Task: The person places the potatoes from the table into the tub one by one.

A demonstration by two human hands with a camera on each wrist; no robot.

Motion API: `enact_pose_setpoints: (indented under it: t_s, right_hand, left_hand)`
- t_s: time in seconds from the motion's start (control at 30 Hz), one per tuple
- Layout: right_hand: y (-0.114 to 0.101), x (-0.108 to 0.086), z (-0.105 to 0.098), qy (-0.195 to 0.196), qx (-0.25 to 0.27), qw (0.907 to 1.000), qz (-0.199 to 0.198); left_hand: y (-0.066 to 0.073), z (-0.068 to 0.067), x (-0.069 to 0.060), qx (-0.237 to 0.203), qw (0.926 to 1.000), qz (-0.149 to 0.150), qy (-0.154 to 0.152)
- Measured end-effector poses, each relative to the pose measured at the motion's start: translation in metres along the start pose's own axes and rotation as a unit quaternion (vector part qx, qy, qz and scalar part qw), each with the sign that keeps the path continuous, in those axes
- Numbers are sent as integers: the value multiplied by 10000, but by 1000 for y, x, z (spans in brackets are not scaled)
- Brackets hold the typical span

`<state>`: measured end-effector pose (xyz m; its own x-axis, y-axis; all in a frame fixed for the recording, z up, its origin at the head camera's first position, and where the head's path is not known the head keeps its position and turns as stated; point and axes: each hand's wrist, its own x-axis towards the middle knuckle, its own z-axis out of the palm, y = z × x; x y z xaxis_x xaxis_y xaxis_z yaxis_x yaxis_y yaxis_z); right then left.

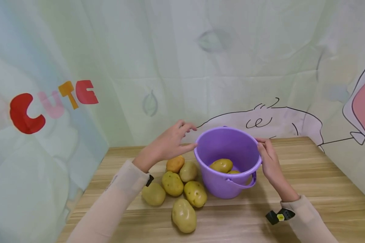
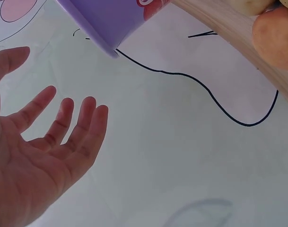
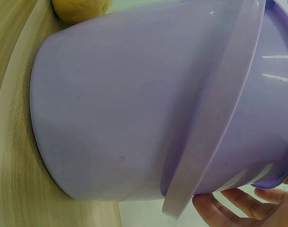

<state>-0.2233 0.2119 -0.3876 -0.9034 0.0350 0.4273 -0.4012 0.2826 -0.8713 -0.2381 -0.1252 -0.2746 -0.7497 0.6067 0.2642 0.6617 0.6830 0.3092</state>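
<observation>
A purple bucket stands upright on the table, its handle hanging down at the front right. Inside lie potatoes, one partly hidden by the wall. My left hand is raised beside the bucket's left rim, fingers spread and nothing held; the left wrist view shows its palm bare. Against the bucket's right side, just under the rim, my right hand rests with extended fingers touching the outside. Left of the bucket lie several loose potatoes, one of them more orange.
The wooden table meets a printed cloth backdrop at the back and on both sides. One potato lies nearest the front. Dark straps with small devices sit on the sleeves.
</observation>
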Motion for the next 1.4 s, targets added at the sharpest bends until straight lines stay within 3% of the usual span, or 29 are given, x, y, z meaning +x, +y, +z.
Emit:
enact_pose_setpoints:
  t_s: [0.6,1.0,1.4]
  right_hand:
    - [1,0,-1,0,31,10000,-3]
    - [2,-1,-2,-17,17,10000,22]
    - [3,0,-4,-30,-19,10000,37]
  left_hand:
    - [-15,1,-22,110,9997,-221,5]
    - [-25,4,-38,238,9995,-183,64]
    - [-29,5,-59,278,9988,-412,24]
